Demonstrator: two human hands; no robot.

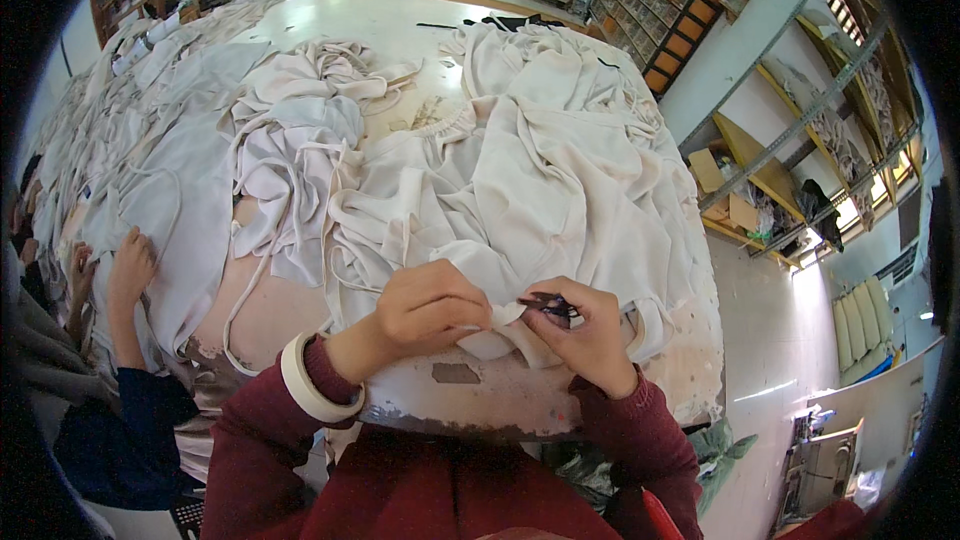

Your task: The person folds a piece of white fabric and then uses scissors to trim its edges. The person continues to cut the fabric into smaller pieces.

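Near the front edge of the table, my left hand (428,308) is closed in a pinch on a cream-coloured cloth garment (535,190). My right hand (592,328) is closed around small dark thread snips (550,307). Their tip points left, right beside the pinched edge of cloth; whether the blades touch it I cannot tell. The rest of the garment lies in loose folds beyond both hands. A ring-shaped roll of cream tape (295,380) sits around my left wrist over the maroon sleeve.
The worn table (280,305) has a rounded right edge. More pale garments (290,130) with long ties lie to the left. At far left, another person's hand (132,265) rests on cloth. Metal shelving (800,130) stands at the right, across the floor (770,310).
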